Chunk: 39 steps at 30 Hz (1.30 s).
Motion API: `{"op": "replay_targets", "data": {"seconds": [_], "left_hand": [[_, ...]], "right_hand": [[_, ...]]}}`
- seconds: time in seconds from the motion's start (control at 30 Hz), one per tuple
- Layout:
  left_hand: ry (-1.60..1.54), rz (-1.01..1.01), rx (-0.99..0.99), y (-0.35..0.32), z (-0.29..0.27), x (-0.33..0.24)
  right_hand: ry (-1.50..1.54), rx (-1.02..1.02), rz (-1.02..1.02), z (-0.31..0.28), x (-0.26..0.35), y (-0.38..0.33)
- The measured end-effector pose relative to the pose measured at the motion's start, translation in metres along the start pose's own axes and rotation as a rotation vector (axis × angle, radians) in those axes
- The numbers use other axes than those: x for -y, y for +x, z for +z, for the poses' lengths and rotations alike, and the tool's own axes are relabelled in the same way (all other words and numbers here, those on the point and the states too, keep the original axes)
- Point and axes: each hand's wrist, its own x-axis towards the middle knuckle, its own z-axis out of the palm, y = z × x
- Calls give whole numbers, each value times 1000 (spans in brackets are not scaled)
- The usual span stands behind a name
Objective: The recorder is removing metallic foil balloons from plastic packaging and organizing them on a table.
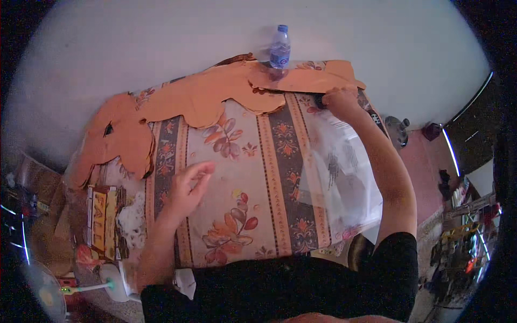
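Observation:
Flat orange-tan cut-out pieces with curved edges [188, 97] lie stacked and overlapping along the far and left sides of a table with a patterned floral cover [237, 177]. My right hand [342, 103] is closed at the far right, against the lower edge of the long right-hand piece. A small dark object [321, 101] shows at its fingers; its kind is unclear. My left hand [193, 185] hovers over the left middle of the table, fingers loosely curved and apart, holding nothing. A capped clear water bottle [280, 49] stands upright at the far edge, behind the pieces.
A clear plastic sheet [344, 175] shines on the table's right side. Yellow and brown boxes [103, 218] stand at the left edge, beside a white crumpled bag [132, 218]. A fan [48, 296] is at lower left. A pale wall [161, 43] rises behind the table.

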Motion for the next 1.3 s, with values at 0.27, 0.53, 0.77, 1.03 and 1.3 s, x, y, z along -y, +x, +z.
{"op": "replay_targets", "data": {"seconds": [0.27, 0.53, 0.77, 1.03, 1.3], "left_hand": [[397, 367, -16, -2, 2, 32], [399, 298, 29, -2, 5, 40], [531, 325, -85, 2, 8, 56], [545, 452, -194, 4, -1, 60], [819, -43, -646, 0, -76, 64]], "right_hand": [[98, -11, -155, -31, 50, -12], [19, -66, -250, -25, 72, -22], [171, 18, -190, -55, 84, -40], [424, -245, -444, -106, 204, -14], [829, -379, -481, -113, 294, 10]]}}
